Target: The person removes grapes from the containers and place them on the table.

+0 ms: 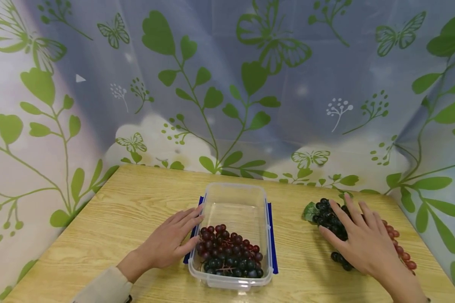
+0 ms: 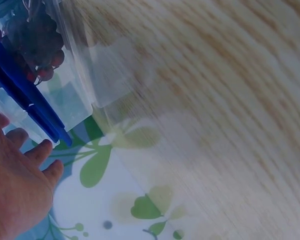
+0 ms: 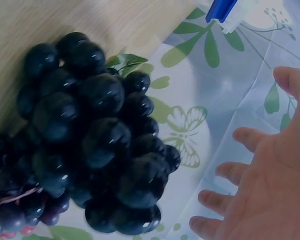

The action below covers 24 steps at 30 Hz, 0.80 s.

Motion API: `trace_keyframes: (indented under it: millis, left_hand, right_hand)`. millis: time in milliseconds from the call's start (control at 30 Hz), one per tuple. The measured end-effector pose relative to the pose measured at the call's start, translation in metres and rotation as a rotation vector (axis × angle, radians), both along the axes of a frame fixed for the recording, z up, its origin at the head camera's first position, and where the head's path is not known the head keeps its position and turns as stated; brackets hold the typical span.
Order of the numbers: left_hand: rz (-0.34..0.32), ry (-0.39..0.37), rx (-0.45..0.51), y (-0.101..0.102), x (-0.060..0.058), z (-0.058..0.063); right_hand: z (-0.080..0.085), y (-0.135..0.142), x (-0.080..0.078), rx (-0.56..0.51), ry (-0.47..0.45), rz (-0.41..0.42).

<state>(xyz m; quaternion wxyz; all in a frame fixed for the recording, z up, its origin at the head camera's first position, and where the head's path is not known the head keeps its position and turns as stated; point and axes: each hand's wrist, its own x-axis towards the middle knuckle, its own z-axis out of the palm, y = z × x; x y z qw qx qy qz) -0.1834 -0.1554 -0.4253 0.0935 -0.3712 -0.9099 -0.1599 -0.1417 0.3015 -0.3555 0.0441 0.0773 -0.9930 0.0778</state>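
A clear plastic container (image 1: pixel 235 195) with blue side latches (image 1: pixel 271 240) stands mid-table. Dark red grapes (image 1: pixel 227 244) and a black bunch (image 1: pixel 235 266) lie in its near half. My left hand (image 1: pixel 170 240) rests against the container's left side, fingers extended; in the left wrist view the fingers are beside a blue latch (image 2: pixel 27 95). Over at the right, my right hand (image 1: pixel 368 240) is spread above black grapes (image 1: pixel 326 214) with a green leaf (image 1: pixel 309 211). In the right wrist view a gap shows between those black grapes (image 3: pixel 100 135) and the fingers.
Red grapes (image 1: pixel 403 254) lie on the wooden table (image 1: pixel 144 198), partly behind my right hand. A printed cloth (image 1: pixel 220 84) with green leaves and butterflies stands behind the table and along its sides.
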Motion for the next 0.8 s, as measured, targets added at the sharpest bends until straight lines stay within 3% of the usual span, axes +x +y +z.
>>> trace_keyframes:
  millis: [300, 800]
  left_hand:
    - [0.006, -0.022, -0.017, 0.0, 0.0, 0.0]
    - [-0.008, 0.048, -0.056, -0.001, -0.002, 0.002]
  right_hand:
    - [-0.001, -0.019, -0.006, -0.01, -0.004, 0.024]
    - [-0.004, -0.064, -0.017, -0.043, 0.016, 0.141]
